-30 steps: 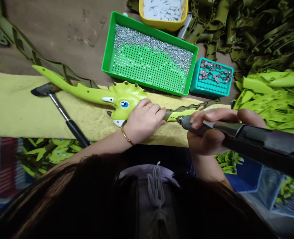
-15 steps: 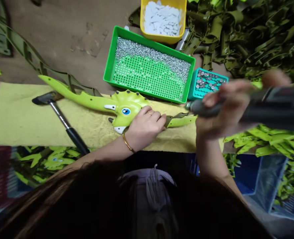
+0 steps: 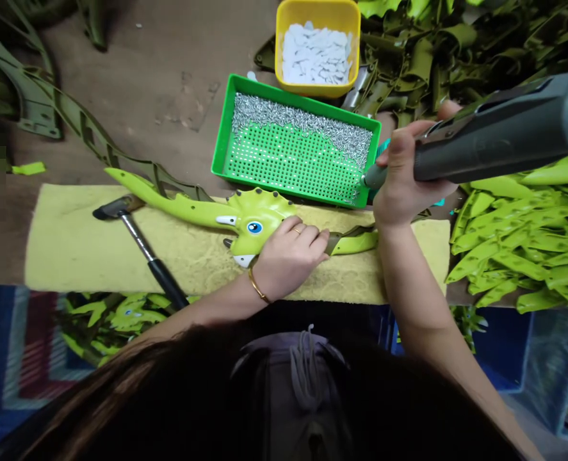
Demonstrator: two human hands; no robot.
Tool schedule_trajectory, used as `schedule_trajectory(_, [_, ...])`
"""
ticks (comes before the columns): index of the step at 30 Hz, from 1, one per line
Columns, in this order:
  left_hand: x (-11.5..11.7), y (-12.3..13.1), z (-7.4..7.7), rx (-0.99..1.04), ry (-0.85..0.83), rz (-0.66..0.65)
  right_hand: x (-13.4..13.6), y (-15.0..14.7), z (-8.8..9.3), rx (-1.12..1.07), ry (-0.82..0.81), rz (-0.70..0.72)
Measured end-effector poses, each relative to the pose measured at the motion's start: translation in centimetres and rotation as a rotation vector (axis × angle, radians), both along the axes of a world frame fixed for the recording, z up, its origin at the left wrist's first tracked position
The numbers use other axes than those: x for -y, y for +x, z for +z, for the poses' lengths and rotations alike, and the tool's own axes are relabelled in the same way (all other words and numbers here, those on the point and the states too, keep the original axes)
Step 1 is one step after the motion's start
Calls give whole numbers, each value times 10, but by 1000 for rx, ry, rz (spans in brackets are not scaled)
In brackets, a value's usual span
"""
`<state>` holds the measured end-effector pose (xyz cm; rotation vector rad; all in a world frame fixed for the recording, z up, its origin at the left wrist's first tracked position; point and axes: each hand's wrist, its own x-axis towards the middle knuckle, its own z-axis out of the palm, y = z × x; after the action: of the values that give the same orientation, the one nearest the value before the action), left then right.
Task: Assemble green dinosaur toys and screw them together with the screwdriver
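Observation:
My left hand point(image 3: 297, 253) is closed around a lime-green plastic dinosaur-head toy point(image 3: 245, 224) with a blue eye, a frilled crest and a long curved arm to the left. The toy lies on a yellow cloth pad point(image 3: 72, 256). Fingers of my right hand point(image 3: 403, 173) wrap round a dark grey electric screwdriver point(image 3: 490, 137). Its tip is at the lower right corner of a green perforated tray point(image 3: 221, 144) of small silver screws point(image 3: 307, 121). Whether a screw sits on the tip is too small to tell.
A hammer point(image 3: 137, 237) lies on the pad, left of the toy. Behind the tray stands a yellow bin point(image 3: 280, 57) of white pieces. Olive plastic parts point(image 3: 418, 57) pile at the back right, lime-green parts point(image 3: 519, 243) at the right. Crates point(image 3: 38, 358) stand below the front edge.
My right hand has moved the screwdriver up and slightly left, bringing its tip to the screw tray's corner. My left hand keeps its hold on the toy. The view has shifted a little.

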<state>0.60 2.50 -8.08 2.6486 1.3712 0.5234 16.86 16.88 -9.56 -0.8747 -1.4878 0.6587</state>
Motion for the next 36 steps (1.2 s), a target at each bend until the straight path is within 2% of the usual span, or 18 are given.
schedule_trajectory(2, [0,-1,1,4,-17,-3,-1,-13,3,-96,203,-200])
schedule_trajectory(3, [0,-1,1,5,-23,-4,-1,-18,6,-129,266,-256])
schedule_trajectory(7, [-1,-1,2,-13,-40,-9,6,-24,30,-219,350,-232])
schedule_trajectory(10, [-2,0,2,-42,-39,5,32,-16,56,-335,388,-173])
schedule_trajectory(12, [-2,1,1,-48,-47,8,56,-11,66,-324,336,-112])
schedule_trajectory(14, [-2,1,1,-43,-60,10,77,-9,65,-265,258,-62])
schedule_trajectory(18, [-2,2,2,-19,-76,12,92,-11,42,-177,172,-67])
schedule_trajectory(21, [-2,3,3,-26,-78,14,90,-11,26,-145,139,-32])
schedule_trajectory(23, [-2,2,3,-40,-66,16,92,-9,23,-123,115,37])
schedule_trajectory(25, [-3,2,3,-51,-50,14,95,-5,28,-79,101,92])
schedule_trajectory(28, [-4,2,1,-54,-38,0,92,-10,46,-70,77,111])
schedule_trajectory(30, [-5,4,2,-47,-47,-11,79,-26,58,-199,113,86])
schedule_trajectory(32, [-4,6,4,-44,-41,4,58,-52,62,-379,168,26])
schedule_trajectory(34, [2,4,8,-26,7,31,37,-80,56,-463,179,-20])
schedule_trajectory(36, [14,-7,11,66,86,106,22,-101,45,-439,128,-40])
